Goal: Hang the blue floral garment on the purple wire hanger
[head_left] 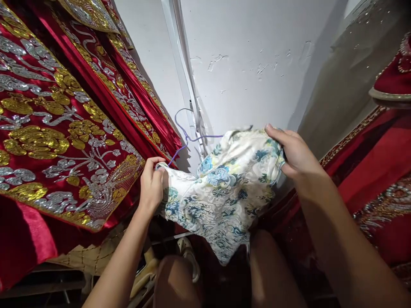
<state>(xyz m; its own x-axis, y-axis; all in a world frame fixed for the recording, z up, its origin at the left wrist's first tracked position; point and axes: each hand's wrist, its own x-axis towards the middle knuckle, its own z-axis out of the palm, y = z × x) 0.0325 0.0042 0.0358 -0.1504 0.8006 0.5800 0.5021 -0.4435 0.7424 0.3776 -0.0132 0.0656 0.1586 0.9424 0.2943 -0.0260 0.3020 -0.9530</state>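
Note:
A white garment (pixel 221 192) with a blue, green and yellow floral print hangs between my hands in the middle of the view. My left hand (pixel 152 182) pinches its left shoulder edge, fingers closed on the cloth. My right hand (pixel 292 152) grips the right shoulder or sleeve edge, thumb on top. A thin purple wire hanger (pixel 187 136) runs into the garment, one arm toward each side. Its hook stands up against a pale vertical strip on the wall. The hanger's ends are hidden by the cloth.
On the left hang red garments (pixel 64 115) with gold and silver embroidery. Another red beaded garment (pixel 375 158) is on the right. A white wall (pixel 250 64) with peeling marks stands ahead. Below are my knees and a light shoe (pixel 189 256) on the dark floor.

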